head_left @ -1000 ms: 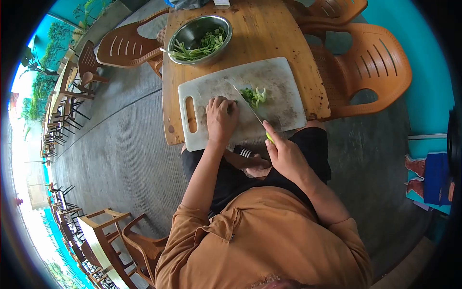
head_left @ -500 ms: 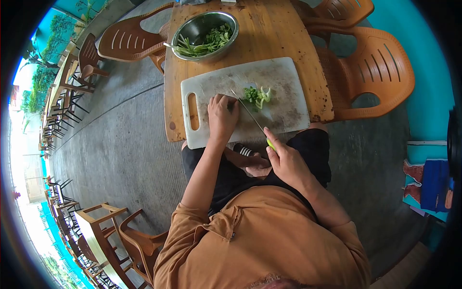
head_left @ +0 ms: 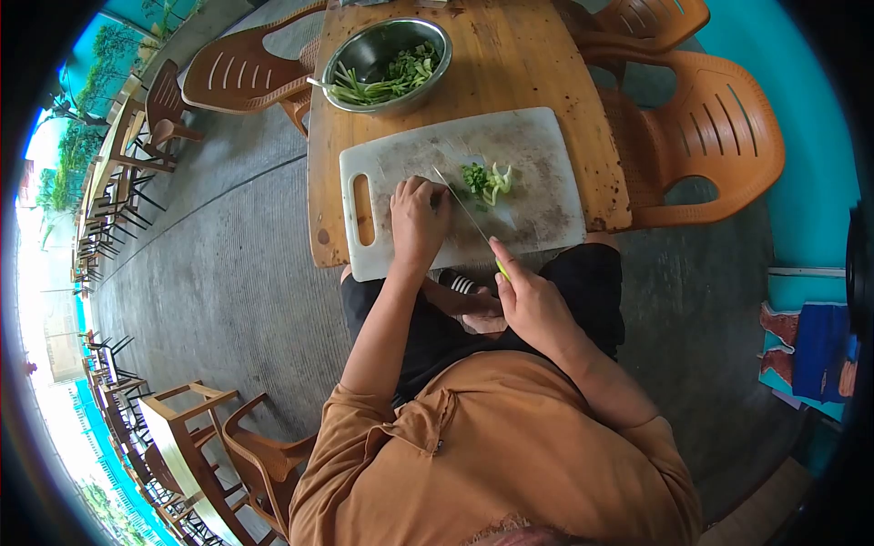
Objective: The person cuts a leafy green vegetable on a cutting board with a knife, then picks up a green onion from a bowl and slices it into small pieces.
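My right hand (head_left: 535, 305) is wrapped round the green handle of a kitchen knife (head_left: 466, 207). Its thin blade slants up and left across the white cutting board (head_left: 546, 146), its edge close to my left fingers. On the board's left half my left hand (head_left: 419, 218) is curled closed over some dark green leafy vegetable (head_left: 436, 199), mostly hidden under the fingers. Just right of the blade lies a small pile of chopped greens (head_left: 475, 176), with pale cut stem ends (head_left: 496, 185) beside it.
A steel bowl (head_left: 443, 71) of green stalks and leaves stands on the wooden table (head_left: 510, 55) behind the board. Brown plastic chairs (head_left: 719, 136) flank the table. My knees are under its near edge.
The knife and my right hand have shifted slightly left, towards my left hand. My left hand keeps its place on the board, and the chopped pile looks the same.
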The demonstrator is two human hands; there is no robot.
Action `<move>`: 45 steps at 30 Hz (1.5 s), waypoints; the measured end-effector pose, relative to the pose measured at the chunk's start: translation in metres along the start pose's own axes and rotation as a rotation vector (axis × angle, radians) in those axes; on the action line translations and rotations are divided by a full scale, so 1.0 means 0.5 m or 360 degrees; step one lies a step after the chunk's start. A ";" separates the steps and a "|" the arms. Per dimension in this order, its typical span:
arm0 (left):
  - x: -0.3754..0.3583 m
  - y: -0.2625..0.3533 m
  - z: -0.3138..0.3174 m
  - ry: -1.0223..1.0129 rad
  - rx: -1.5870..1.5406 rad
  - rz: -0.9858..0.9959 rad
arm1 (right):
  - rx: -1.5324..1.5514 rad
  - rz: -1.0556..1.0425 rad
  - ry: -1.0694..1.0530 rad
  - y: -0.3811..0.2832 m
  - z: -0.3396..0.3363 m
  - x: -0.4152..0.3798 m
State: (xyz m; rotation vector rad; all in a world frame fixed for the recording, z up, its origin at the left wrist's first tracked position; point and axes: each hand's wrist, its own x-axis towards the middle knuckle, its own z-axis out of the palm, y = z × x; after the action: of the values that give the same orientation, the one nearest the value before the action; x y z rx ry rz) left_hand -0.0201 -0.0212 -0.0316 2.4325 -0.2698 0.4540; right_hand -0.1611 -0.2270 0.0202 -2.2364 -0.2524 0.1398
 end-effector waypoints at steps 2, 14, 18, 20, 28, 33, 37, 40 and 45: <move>-0.003 0.000 -0.002 0.0022 0.0019 0.0028 | -0.0051 -0.0036 0.0038 0.004 0.011 0.010; -0.013 0.000 -0.023 -0.0007 -0.0050 0.0238 | -0.0044 0.0014 0.0083 0.023 -0.026 0.023; -0.003 0.004 -0.009 0.0021 -0.0145 0.0262 | 0.0041 -0.0080 0.0142 0.037 -0.034 0.016; 0.001 0.010 -0.002 0.0031 -0.0194 0.0298 | 0.0066 -0.0126 0.0163 0.038 -0.035 0.010; 0.004 0.016 0.006 0.0052 -0.0064 0.0198 | 0.0086 -0.0112 0.0097 0.022 -0.044 -0.003; 0.006 0.014 0.004 -0.0009 -0.0137 0.0113 | 0.0096 -0.0156 0.0075 0.024 -0.036 -0.009; 0.007 0.013 0.005 -0.0031 -0.0121 0.0079 | 0.0109 -0.0136 0.0067 0.022 -0.037 -0.011; 0.007 0.012 0.006 -0.0037 -0.0115 0.0069 | 0.0100 -0.0098 0.0043 0.021 -0.038 -0.012; 0.010 0.013 0.003 -0.0060 -0.0115 0.0046 | 0.0115 -0.0029 -0.0005 0.019 -0.033 -0.006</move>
State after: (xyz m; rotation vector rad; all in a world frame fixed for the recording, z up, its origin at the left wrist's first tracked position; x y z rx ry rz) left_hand -0.0170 -0.0273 -0.0271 2.3713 -0.3328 0.4043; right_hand -0.1596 -0.2458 0.0232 -2.1615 -0.2652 0.1405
